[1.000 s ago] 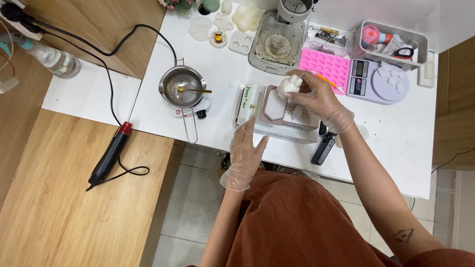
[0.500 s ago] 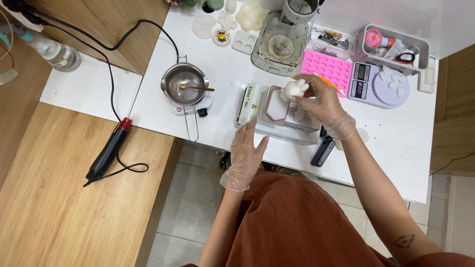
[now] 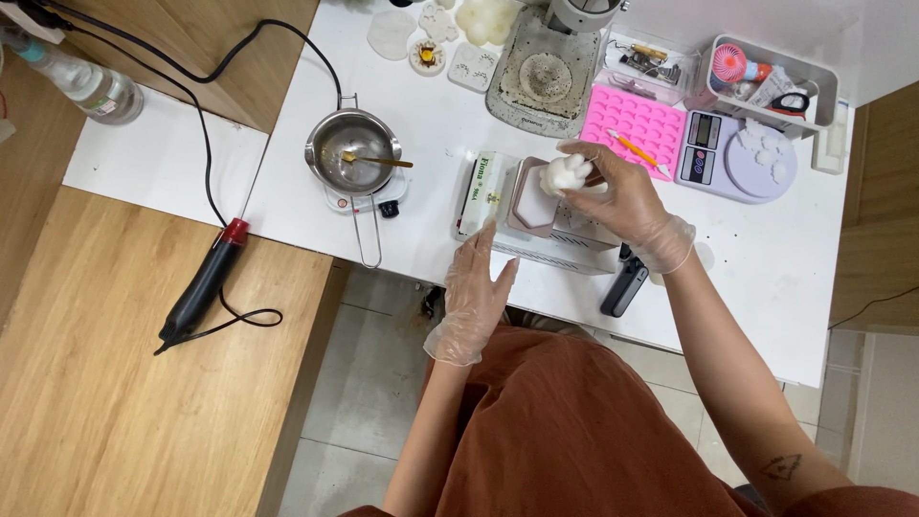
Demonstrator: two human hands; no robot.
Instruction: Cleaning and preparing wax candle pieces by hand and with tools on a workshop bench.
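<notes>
A: I'm watching the right hand (image 3: 622, 196) and it's pinching a lumpy white wax piece (image 3: 565, 174), fingers curled tight around it, hovering over the white box (image 3: 565, 244) near the front edge of the worktop (image 3: 766, 278).

B: A second ago that piece was sitting higher and further right, wasn't it?

A: Yes, it's coming down and left, now just above the beige hexagonal mould (image 3: 532, 198) leaning in the box. I'm reading that as lowering it towards the box.

B: And the left hand (image 3: 476, 287)?

A: It's staying put, gloved, fingers open and nearly straight, fingertips touching the box's front left corner, gripping nothing.

B: Anything else moving?

A: No. The small pot (image 3: 352, 163) with its spoon is sitting left of the box, the pink mould (image 3: 637, 124) behind it.
</notes>
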